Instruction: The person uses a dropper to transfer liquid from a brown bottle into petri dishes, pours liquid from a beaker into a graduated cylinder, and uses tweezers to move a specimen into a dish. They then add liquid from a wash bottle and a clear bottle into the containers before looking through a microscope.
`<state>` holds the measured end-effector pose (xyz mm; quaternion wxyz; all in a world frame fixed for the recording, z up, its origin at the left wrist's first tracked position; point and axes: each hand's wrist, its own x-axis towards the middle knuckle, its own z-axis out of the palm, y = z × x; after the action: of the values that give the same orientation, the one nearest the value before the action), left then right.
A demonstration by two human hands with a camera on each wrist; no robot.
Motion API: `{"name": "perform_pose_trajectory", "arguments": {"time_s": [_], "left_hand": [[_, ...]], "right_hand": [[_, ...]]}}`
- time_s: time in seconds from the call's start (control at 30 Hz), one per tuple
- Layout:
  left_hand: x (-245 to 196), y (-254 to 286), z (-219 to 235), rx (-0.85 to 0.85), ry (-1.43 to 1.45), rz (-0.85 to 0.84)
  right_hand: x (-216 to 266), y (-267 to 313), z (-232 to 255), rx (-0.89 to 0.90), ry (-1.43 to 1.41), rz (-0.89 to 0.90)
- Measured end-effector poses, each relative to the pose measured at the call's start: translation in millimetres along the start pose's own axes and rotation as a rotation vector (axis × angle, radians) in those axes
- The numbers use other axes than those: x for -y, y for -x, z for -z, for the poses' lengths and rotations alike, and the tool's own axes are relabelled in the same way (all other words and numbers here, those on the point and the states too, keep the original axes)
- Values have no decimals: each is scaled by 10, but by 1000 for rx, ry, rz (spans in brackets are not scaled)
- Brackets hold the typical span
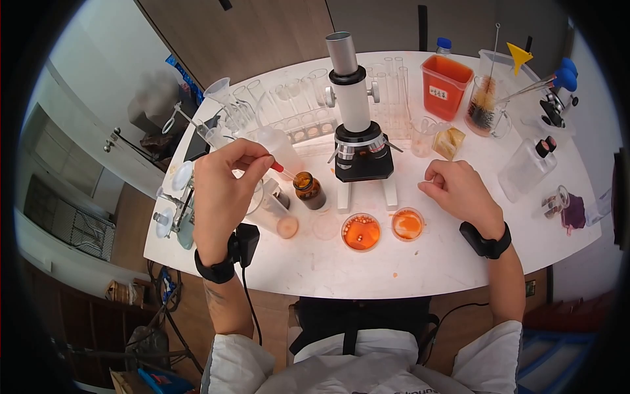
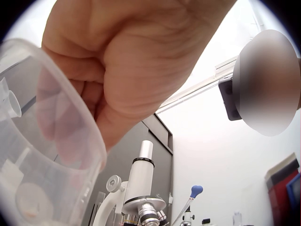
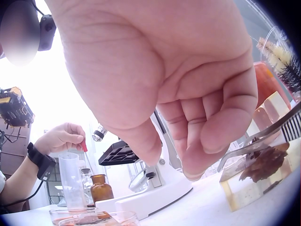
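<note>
My left hand [image 1: 226, 177] pinches a dropper with a red bulb [image 1: 277, 167] between thumb and fingers. The dropper's glass tube slants down to the mouth of a brown glass bottle [image 1: 309, 191], which stands upright and uncapped. My right hand [image 1: 462, 194] hovers right of the microscope [image 1: 354, 111] with loosely curled fingers and nothing visible in them. In front of the microscope are two round dishes with orange contents, a left dish [image 1: 361, 234] with small beads and a right dish [image 1: 408, 224]. A clear plastic cylinder [image 1: 266, 213] is close below my left hand.
Behind the microscope are racks of test tubes [image 1: 308, 128]. An orange-red container [image 1: 446, 85], a brush [image 1: 483, 105] in a beaker and a clear bottle [image 1: 525, 174] stand on the right. A yellowish block [image 3: 256, 176] and a metal tool [image 3: 263, 134] lie beyond my right fingers. A balance [image 1: 177, 203] sits far left.
</note>
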<state>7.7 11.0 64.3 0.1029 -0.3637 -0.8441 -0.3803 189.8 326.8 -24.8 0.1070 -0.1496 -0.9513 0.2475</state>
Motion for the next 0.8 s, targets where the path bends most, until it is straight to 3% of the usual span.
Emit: {"name": "perform_pose_trajectory", "arguments": {"time_s": [0.2, 0.3, 0.53, 0.8], "left_hand": [[-184, 139, 19, -69, 66, -40], [-281, 280, -26, -20, 150, -82], [-363, 457, -431, 276, 123, -153], [-357, 476, -611, 271, 146, -197]], "right_hand": [[-21, 8, -15, -19, -3, 26], [-15, 3, -12, -9, -4, 14], [-34, -6, -25, 4, -4, 10], [-16, 4, -6, 8, -15, -3]]}}
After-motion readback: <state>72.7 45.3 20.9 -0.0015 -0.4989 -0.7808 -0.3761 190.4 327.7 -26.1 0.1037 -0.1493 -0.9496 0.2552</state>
